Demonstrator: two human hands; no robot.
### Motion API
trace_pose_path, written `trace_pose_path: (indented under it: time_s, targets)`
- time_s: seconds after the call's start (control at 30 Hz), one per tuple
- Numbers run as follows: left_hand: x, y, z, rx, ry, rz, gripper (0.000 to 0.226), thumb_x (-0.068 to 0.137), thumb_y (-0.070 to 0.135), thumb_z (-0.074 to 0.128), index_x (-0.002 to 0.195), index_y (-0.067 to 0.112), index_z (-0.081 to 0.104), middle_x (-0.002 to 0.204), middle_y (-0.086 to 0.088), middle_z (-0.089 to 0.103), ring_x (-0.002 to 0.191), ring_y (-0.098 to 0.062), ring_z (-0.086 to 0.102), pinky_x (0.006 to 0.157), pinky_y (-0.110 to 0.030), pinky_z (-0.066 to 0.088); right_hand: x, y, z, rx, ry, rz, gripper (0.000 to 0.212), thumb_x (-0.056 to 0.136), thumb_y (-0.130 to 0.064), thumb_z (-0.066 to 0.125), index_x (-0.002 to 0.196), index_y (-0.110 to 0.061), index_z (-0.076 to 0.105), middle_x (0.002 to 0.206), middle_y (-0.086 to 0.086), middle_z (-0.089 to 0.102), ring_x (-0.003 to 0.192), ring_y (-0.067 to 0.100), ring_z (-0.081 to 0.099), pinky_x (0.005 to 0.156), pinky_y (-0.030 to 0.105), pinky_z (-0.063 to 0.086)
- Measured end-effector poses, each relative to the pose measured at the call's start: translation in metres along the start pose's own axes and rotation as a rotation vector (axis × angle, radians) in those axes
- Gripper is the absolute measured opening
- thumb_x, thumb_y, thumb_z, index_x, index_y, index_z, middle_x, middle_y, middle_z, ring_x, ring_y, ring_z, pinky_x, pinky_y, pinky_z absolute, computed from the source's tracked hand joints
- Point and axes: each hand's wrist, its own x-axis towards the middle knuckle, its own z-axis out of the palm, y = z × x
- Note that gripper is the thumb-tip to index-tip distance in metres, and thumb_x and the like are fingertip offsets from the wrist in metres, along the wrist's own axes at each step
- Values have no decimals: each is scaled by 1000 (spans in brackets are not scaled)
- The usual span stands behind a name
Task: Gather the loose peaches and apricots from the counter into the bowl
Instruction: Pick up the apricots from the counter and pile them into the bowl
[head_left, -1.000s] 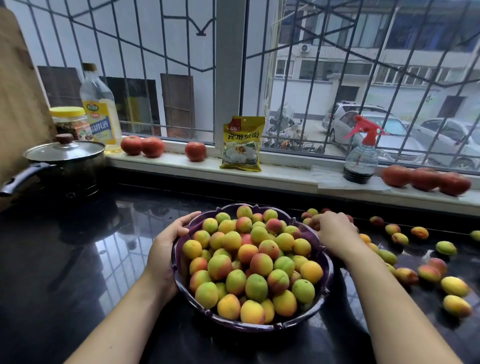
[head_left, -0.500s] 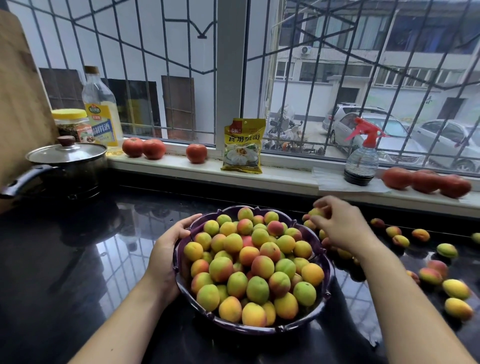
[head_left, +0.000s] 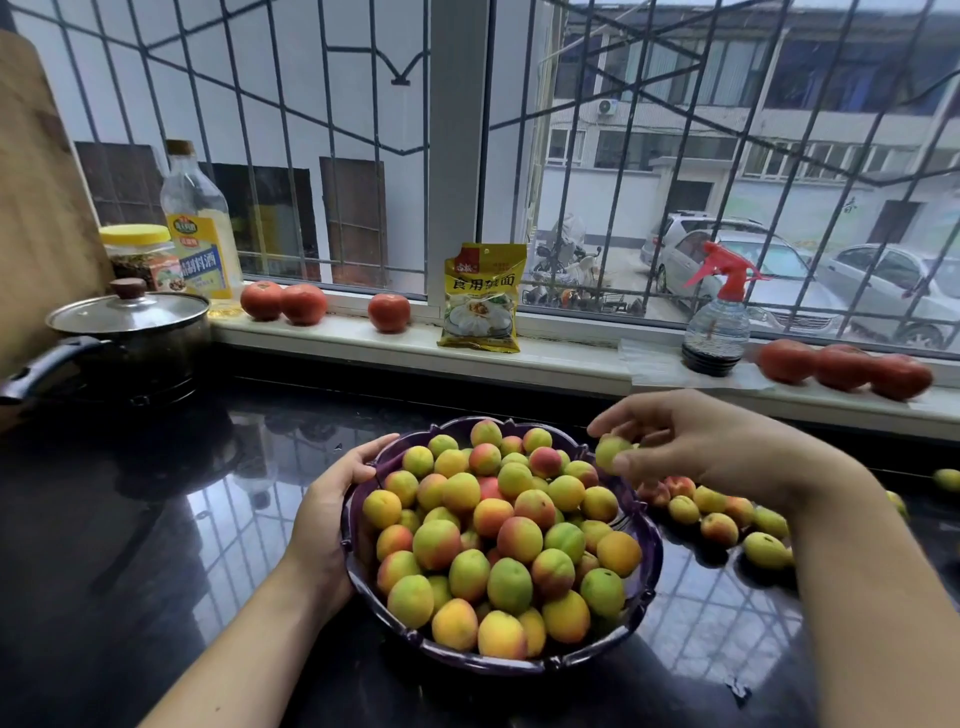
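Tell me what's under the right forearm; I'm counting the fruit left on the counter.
Loose fruit on the black counter runs under the forearm beside the bowl; any beneath it are covered.

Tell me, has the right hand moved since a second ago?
Yes. The right hand has lifted off the counter and come left, pinching a fruit over the purple bowl rim.

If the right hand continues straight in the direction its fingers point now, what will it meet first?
The right hand, pinching a greenish apricot, points left over the far rim of the purple bowl. Going on, it would probably meet the heaped fruit first, though its height above the pile is unclear.
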Motion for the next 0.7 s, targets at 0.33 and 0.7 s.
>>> trace_pose_path:
  time_s: [0.33,0.7]
  targets:
    - [1,-1,0,-23,3,6,54,86,11,46,138,4,59,136,-28,64,134,-48,55,116,-65,37,5,-23,25,-380,-80,144,20,78,-40,82,92,-39,68,85,-7,73,79,25,72,73,51,62]
    - [-2,-1,3,12,-26,22,60,78,13,50,136,4,61,137,-28,63,134,-47,54,116,-63,38,2,-41,36,-486,-66,146,11,91,-28,74,90,-24,64,75,-5,62,38,-11,51,33,9,32]
